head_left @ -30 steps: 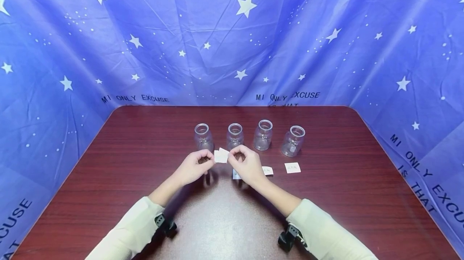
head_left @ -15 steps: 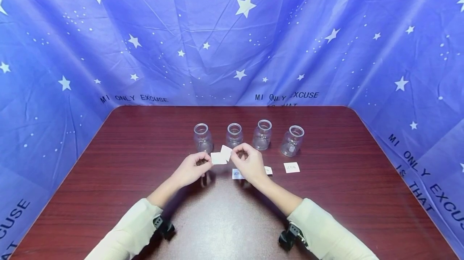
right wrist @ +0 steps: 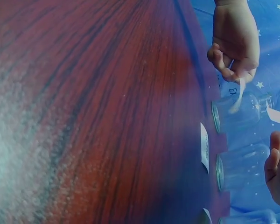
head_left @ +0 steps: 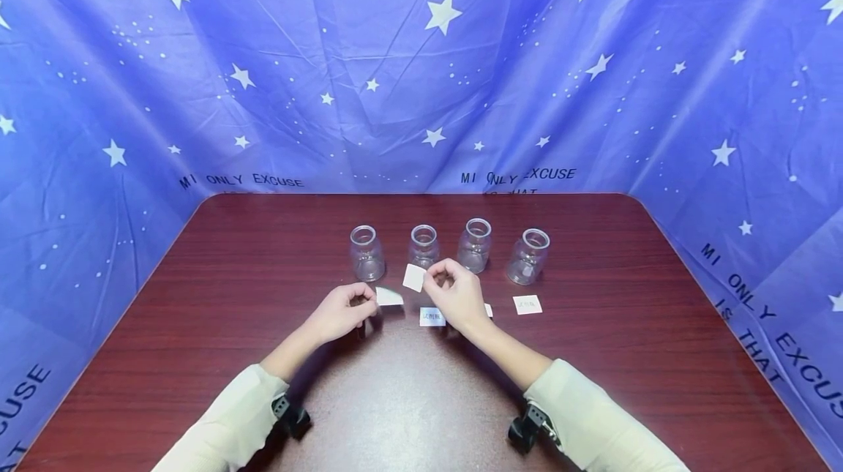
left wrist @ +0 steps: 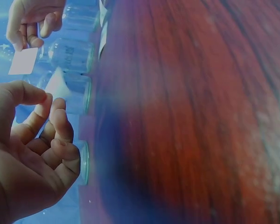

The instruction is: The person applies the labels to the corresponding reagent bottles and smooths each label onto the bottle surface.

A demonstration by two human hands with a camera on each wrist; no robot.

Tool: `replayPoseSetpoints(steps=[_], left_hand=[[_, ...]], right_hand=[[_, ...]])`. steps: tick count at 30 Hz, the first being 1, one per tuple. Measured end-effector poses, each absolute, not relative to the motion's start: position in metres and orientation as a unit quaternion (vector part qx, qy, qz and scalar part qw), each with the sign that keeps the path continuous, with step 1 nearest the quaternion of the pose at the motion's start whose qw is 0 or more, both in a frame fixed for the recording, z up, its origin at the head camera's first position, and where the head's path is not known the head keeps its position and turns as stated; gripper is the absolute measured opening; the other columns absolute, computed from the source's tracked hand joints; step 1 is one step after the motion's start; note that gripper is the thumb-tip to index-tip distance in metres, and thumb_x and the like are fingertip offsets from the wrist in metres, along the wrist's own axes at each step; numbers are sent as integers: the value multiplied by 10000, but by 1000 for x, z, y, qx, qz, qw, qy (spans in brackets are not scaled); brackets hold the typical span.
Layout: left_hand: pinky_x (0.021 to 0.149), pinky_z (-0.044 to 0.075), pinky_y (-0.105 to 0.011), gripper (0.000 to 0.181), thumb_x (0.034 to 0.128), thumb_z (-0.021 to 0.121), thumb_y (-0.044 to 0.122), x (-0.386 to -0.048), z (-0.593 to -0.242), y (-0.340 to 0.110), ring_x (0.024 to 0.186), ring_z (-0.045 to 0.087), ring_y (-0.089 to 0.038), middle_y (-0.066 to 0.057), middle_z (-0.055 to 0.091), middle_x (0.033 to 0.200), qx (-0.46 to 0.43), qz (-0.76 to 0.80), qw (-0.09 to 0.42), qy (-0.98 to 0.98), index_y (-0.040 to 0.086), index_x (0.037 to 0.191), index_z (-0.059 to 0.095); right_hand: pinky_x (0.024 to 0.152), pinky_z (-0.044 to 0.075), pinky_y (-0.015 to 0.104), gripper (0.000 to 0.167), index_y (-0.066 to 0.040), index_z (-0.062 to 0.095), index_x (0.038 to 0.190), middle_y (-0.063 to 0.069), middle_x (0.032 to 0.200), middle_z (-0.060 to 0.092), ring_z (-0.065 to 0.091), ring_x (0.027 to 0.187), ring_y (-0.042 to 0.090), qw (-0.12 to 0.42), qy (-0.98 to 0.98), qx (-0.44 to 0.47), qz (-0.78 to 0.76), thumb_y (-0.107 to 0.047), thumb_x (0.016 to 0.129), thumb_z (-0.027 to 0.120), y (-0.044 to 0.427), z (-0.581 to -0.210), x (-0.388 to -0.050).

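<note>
My left hand (head_left: 342, 312) pinches a slightly curled white paper slip (head_left: 390, 298) between thumb and forefinger, above the table. To its right, my right hand (head_left: 456, 301) holds a small square white label (head_left: 414, 277) by its right edge. The two pieces are apart. In the left wrist view, the label (left wrist: 23, 61) hangs from the right hand's fingertips, while the slip (left wrist: 58, 85) stands out past the left fingertips. Both pieces show plain white in the head view. Behind the hands stand clear glass jars, the second from left (head_left: 424, 238) partly hidden by the label.
Upright open jars form a row: leftmost (head_left: 366, 260), third (head_left: 475, 246), rightmost (head_left: 529, 260). Labels with handwriting lie before them: one bluish label (head_left: 432, 317), one white label (head_left: 527, 304), and another label (head_left: 489, 310) mostly behind my right hand. A starry blue curtain (head_left: 421, 91) surrounds the dark red table (head_left: 197, 311).
The two white pieces, overlapping at first, have separated. My left hand has moved left and down with the slip. My right hand has shifted only slightly, keeping the label.
</note>
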State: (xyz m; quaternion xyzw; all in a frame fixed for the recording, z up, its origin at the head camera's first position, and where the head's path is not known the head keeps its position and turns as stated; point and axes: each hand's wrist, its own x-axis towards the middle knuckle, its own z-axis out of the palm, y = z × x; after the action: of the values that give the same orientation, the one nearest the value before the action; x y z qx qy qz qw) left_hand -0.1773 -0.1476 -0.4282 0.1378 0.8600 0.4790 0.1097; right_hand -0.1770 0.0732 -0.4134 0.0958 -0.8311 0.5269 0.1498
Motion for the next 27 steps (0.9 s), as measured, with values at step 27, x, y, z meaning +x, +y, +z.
replayPoseSetpoints(steps=[27], left_hand=[[489, 399, -223, 60, 788, 631, 125, -176, -434, -161, 524, 505, -70, 24, 593, 595, 102, 365, 126, 917, 92, 739, 627]], right_hand=[[455, 332, 156, 46, -79, 640, 754, 18, 614, 574, 426, 487, 61, 150, -829, 113, 526, -91, 794, 620, 74, -415, -175]])
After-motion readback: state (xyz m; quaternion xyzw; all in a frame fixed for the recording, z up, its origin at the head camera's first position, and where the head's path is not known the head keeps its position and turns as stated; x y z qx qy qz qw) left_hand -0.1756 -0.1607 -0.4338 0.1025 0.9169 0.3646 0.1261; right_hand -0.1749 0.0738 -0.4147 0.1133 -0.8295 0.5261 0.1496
